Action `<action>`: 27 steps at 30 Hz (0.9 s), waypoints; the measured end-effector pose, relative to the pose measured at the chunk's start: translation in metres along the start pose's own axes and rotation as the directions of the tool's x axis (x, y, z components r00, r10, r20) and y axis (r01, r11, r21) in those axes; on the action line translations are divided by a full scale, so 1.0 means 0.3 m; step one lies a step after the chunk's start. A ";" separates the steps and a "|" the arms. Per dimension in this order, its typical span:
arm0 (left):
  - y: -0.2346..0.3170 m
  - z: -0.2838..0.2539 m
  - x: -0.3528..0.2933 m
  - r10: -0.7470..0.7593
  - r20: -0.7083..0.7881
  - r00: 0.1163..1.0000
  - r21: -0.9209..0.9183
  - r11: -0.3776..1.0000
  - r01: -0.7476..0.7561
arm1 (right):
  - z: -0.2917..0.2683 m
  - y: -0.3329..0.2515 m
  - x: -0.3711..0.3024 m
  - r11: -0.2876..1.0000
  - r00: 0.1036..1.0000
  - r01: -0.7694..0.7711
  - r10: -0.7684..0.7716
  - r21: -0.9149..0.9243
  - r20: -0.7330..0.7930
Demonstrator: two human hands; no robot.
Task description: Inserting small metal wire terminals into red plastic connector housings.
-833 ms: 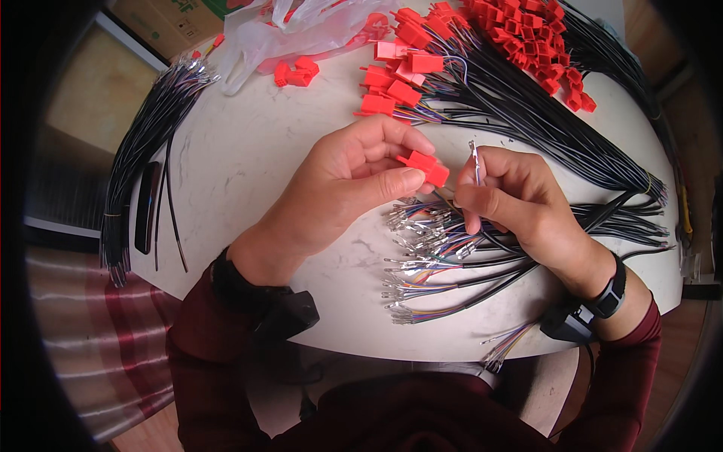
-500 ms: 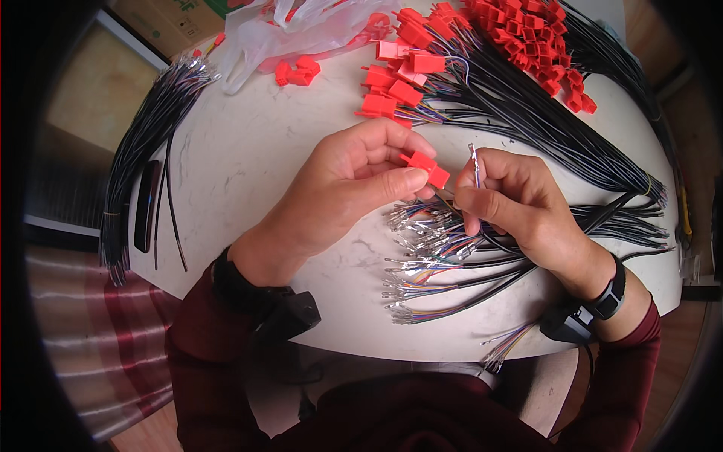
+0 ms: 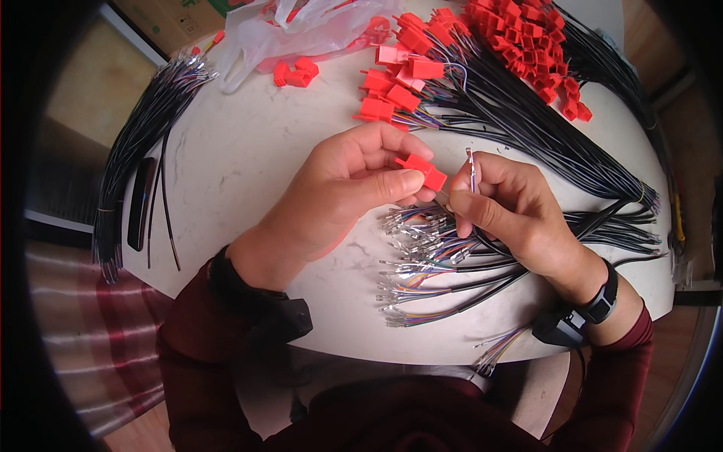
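Note:
My left hand is closed on a small red plastic connector housing, pinched between thumb and fingers. Just right of it, my right hand pinches thin wires between thumb and fingertips. One wire ends in a bare metal crimp terminal that sticks up above the fingers. Between the fingertips and the housing a short thin wire shows, though how far it enters the housing is hidden. Beneath my right hand lie several black cables with fanned coloured wires and metal terminals.
Beyond my hands lie cables with red connectors and a heap of red housings. A clear plastic bag and loose red housings lie at the back. Another black cable bundle rests at the left beside a dark flat object.
The view has shifted slightly. Both hands keep their grips, with the red housing and the wire terminal almost where they were.

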State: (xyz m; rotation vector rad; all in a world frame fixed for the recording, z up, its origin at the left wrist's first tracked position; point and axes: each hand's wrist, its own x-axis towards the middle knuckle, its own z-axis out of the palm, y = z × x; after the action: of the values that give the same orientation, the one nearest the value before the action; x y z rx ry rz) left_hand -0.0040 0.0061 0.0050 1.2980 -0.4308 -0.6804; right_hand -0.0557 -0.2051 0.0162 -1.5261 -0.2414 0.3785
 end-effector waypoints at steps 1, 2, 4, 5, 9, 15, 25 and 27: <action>0.003 -0.001 -0.001 0.020 -0.002 1.000 -0.015 1.000 -0.020 | 0.000 -0.002 0.000 1.000 1.000 0.000 0.000 -0.001 0.002; 0.005 -0.002 -0.001 0.021 -0.003 1.000 -0.015 1.000 -0.021 | 0.000 -0.004 0.000 1.000 1.000 0.000 0.000 -0.014 0.004; 0.006 -0.002 -0.002 0.049 -0.013 0.999 0.039 0.998 -0.049 | 0.002 -0.002 0.001 1.000 1.000 -0.001 0.002 -0.027 0.008; 0.006 -0.002 -0.003 0.049 -0.014 0.999 0.039 0.998 -0.048 | 0.005 0.005 0.002 1.000 1.000 0.019 -0.019 -0.011 -0.004; 0.004 -0.003 -0.001 0.039 -0.008 0.999 0.051 0.998 -0.039 | 0.001 0.042 0.007 0.994 0.994 0.112 -0.112 0.009 -0.013; 0.002 -0.010 0.001 0.054 -0.013 0.998 0.064 0.997 -0.053 | -0.006 0.030 0.005 0.999 0.998 0.055 -0.055 0.002 0.010; 0.009 0.003 0.001 0.055 -0.001 0.998 0.126 0.991 -0.054 | 0.007 0.048 0.000 0.994 0.994 0.105 -0.105 -0.024 -0.040; 0.019 0.001 -0.003 0.019 0.012 1.000 0.120 0.993 -0.020 | 0.004 0.051 -0.002 0.995 0.995 0.094 -0.095 -0.043 -0.030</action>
State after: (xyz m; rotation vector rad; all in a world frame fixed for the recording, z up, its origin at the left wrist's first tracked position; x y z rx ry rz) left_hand -0.0035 0.0072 0.0107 1.4023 -0.4990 -0.6539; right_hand -0.0580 -0.2041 0.0011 -1.5543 -0.2969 0.2756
